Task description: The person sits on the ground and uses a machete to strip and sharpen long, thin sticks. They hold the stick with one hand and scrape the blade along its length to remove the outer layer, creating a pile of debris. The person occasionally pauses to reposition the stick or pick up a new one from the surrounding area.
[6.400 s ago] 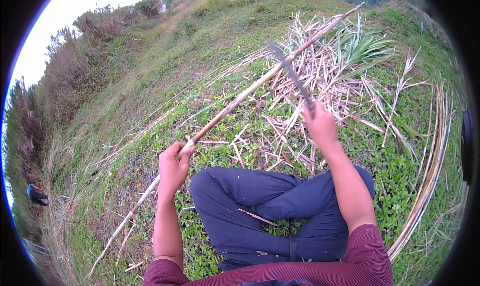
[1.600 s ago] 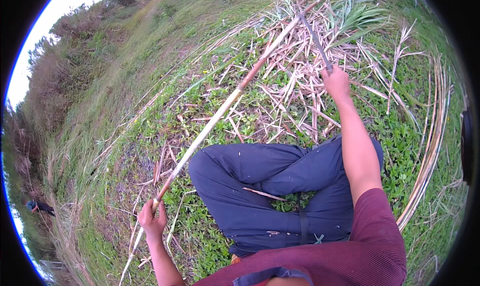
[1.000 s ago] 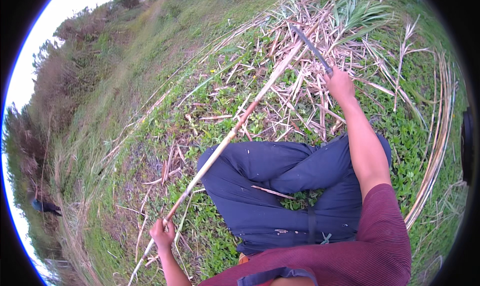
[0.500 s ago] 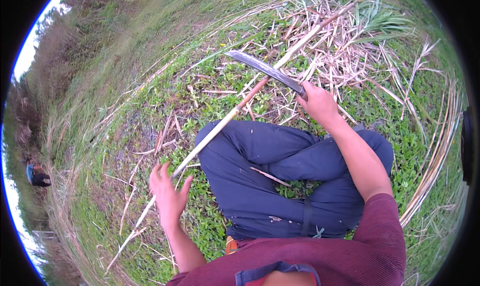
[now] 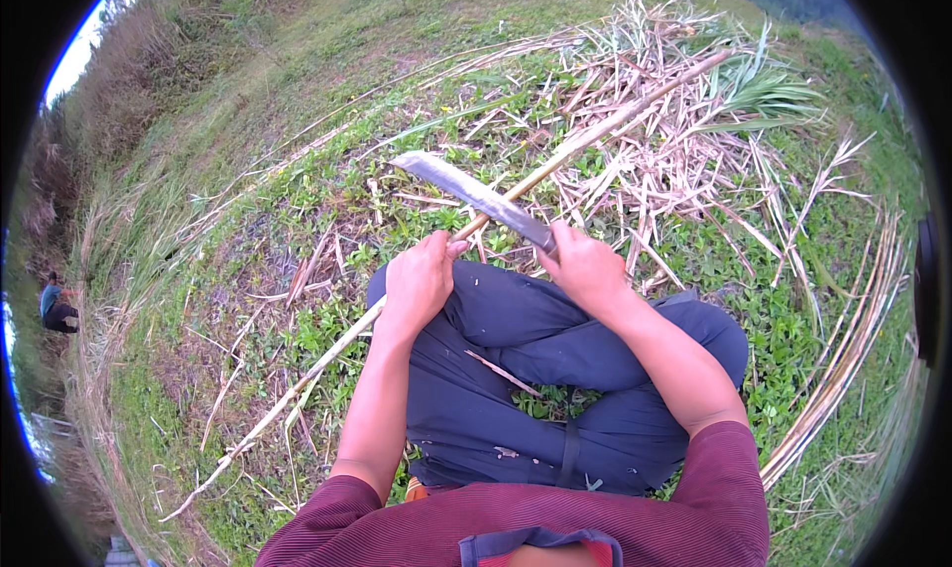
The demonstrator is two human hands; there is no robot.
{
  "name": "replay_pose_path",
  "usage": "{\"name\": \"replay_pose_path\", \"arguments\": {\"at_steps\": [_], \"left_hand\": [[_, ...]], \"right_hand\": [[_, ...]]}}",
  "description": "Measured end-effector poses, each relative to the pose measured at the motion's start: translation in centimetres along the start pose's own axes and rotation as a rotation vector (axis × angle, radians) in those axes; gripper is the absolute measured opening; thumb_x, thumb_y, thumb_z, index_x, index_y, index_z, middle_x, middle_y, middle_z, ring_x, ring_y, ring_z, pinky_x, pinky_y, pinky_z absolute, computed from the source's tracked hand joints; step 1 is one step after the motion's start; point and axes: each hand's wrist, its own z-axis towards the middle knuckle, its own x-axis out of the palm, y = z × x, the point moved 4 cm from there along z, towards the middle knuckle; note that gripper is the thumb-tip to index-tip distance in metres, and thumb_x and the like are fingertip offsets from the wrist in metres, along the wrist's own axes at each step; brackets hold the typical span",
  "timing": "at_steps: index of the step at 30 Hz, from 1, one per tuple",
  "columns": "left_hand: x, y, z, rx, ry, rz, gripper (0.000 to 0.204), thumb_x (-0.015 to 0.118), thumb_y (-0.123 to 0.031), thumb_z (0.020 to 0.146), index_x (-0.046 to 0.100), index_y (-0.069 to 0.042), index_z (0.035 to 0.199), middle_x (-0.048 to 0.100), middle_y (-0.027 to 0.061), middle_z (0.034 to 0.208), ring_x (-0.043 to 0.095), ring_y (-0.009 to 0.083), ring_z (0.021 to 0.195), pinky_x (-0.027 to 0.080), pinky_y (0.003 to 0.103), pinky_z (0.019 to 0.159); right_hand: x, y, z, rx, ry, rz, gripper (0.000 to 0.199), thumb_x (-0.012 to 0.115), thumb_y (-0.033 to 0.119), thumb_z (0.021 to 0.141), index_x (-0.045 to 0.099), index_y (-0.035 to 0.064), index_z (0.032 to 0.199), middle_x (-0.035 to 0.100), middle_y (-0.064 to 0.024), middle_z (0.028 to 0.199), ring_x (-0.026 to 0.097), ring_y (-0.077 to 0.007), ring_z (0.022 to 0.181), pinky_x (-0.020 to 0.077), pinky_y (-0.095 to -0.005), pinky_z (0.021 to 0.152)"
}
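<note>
A long pale cane stalk (image 5: 585,138) slants across in front of me, from the lower left up to the far right. Around its middle, just above my knee, my left hand (image 5: 416,281) is closed. My right hand (image 5: 587,269) grips the dark handle of a machete (image 5: 466,187). The worn grey blade crosses the stalk just beyond my left hand, its tip pointing far left. Whether the edge touches the stalk or lies over it, I cannot tell.
Beyond the stalk lies a heap of dry stripped leaves (image 5: 674,140) with a green tuft (image 5: 759,96). A bundle of long stalks (image 5: 843,359) rests on the grass at right. My dark trousered legs (image 5: 535,339) are crossed below my hands. Another person (image 5: 57,304) is far off at left.
My left hand has moved up and right and closed on the stalk, where it was open before. My right hand has brought the machete nearer and to the left.
</note>
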Motion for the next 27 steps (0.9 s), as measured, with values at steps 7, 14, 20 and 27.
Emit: {"name": "replay_pose_path", "arguments": {"at_steps": [7,14,20,27], "left_hand": [[-4.3,0.4,0.1,-0.152,0.129,-0.207,0.034,0.049,-0.027,0.105,0.064,-0.001,0.089,0.06,0.0173,0.062,0.062,0.0335,0.059,0.046,0.045,0.056],[-4.4,1.9,1.7,-0.241,0.36,-0.498,0.041,0.048,-0.032,0.108,0.066,-0.002,0.086,0.049,0.0002,0.058,0.044,0.011,0.055,0.038,0.031,0.053],[-5.3,3.7,1.6,-0.473,0.578,-0.695,0.043,0.046,-0.04,0.108,0.065,-0.005,0.09,0.042,-0.0065,0.058,0.032,0.0047,0.047,0.026,0.024,0.043],[-4.2,4.9,-0.4,-0.564,0.719,-0.928,0.035,0.045,-0.04,0.108,0.059,-0.009,0.103,0.038,-0.0069,0.061,0.027,0.0026,0.045,0.02,0.021,0.038]], "right_hand": [[-0.5,-3.9,1.9,0.075,-0.22,0.044,0.028,0.066,0.032,0.095,0.054,0.007,0.1,0.07,-0.0131,0.075,0.07,-0.0299,0.06,0.0537,-0.0424,0.047],[-1.1,-2.0,0.4,0.081,-0.217,0.15,0.021,0.066,0.021,0.096,0.054,0.0033,0.097,0.069,-0.0169,0.07,0.07,-0.0342,0.06,0.054,-0.0445,0.052],[-0.8,-4.0,1.9,0.139,-0.181,-0.05,0.025,0.064,0.028,0.096,0.055,0.0042,0.098,0.068,-0.0148,0.07,0.07,-0.0335,0.062,0.0541,-0.0496,0.055],[-1.2,-5.6,1.2,0.257,-0.236,0.111,0.024,0.062,0.027,0.096,0.056,0.0042,0.097,0.068,-0.0169,0.072,0.07,-0.0367,0.066,0.0541,-0.0506,0.059]]}}
